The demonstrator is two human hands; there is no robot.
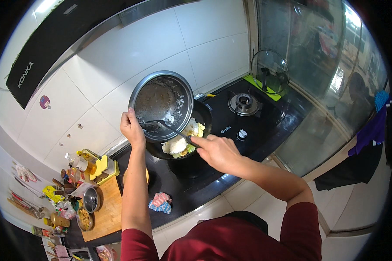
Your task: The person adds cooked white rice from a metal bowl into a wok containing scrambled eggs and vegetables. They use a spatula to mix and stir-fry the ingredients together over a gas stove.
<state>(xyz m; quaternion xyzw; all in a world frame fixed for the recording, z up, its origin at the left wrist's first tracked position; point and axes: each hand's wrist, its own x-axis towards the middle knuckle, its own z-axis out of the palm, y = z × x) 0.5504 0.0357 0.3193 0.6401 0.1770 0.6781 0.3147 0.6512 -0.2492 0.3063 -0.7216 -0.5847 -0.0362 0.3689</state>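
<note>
My left hand [133, 129] grips the rim of a grey metal pot [154, 102], tilted over a dark wok [207, 117] on the stove. Rice grains cling to the pot's inner wall, with a small clump near its lower side. In my right hand [220, 153] is the black handle of a spatula [172, 128], its head reaching inside the pot. White rice [178, 145] lies in the wok with yellow and green pieces, probably egg and vegetable. The pot hides the wok's far left part.
On the right are a bare gas burner [244, 102], a knob [242, 134] and a glass lid [270, 71] standing upright. A folded cloth [161, 203] lies on the counter. At left, a wooden cutting board [106, 213], bowls [85, 219] and bottles crowd the counter. A range hood [43, 52] hangs above.
</note>
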